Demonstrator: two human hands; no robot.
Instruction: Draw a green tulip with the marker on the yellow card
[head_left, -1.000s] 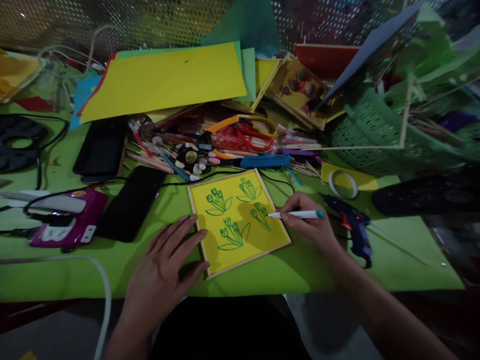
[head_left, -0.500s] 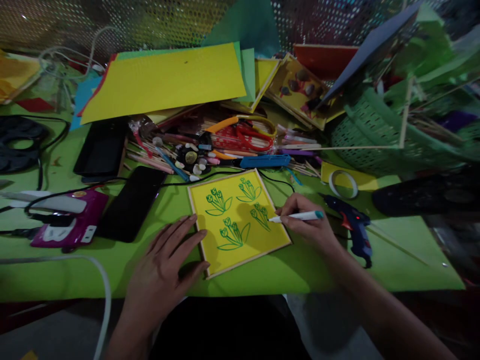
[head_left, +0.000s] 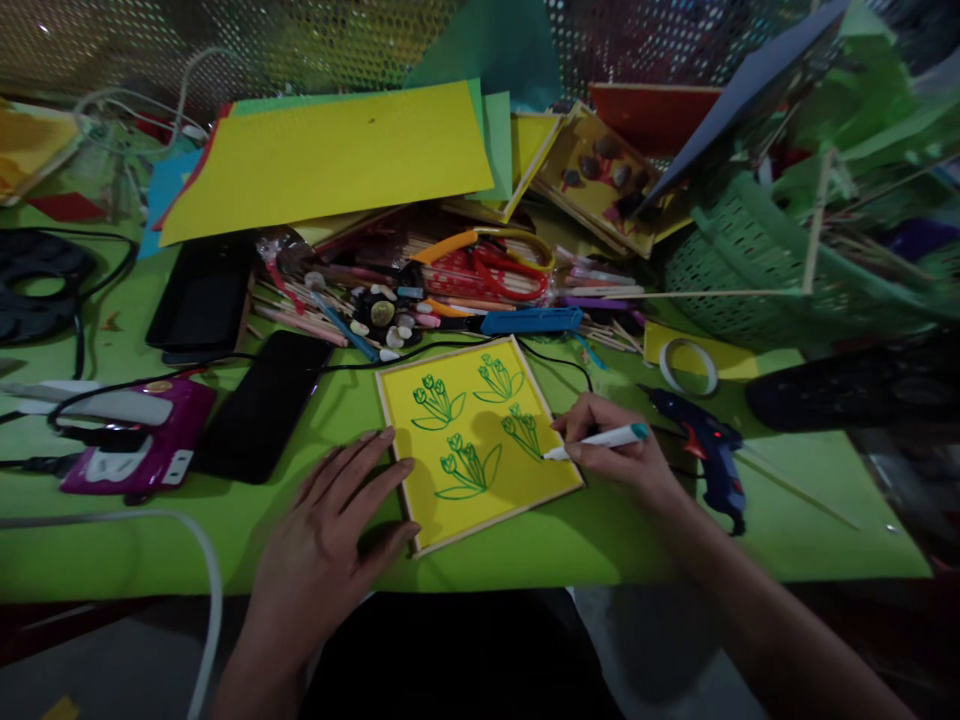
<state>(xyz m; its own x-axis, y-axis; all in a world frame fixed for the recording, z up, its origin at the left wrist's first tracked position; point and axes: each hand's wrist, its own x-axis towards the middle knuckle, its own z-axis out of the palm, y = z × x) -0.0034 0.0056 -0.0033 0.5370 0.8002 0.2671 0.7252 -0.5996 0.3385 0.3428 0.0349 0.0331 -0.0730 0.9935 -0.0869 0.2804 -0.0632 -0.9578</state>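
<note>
A yellow card with a thin wooden frame (head_left: 450,522) lies slightly turned on the green table. Several bunches of tulips drawn in green line cover it. My left hand (head_left: 337,520) rests flat on its left edge, fingers spread, fingertips touching the frame. Pinched in my right hand (head_left: 619,445) is a white marker pen (head_left: 604,438) with a teal end. Its tip meets the card at the foot of the right-hand bunch's stems. The underside of my right hand is hidden.
A glue gun (head_left: 709,450) with a lit red light lies right of my right hand, near a tape roll (head_left: 688,368). Left are a phone (head_left: 262,410) and a purple power strip (head_left: 150,440). Scissors (head_left: 510,275), a blue cutter (head_left: 531,321) and a green basket (head_left: 750,265) stand behind.
The marker tip has moved slightly right and down, to the base of the right-hand bunch's stems. My left hand and the framed card have stayed in place.
</note>
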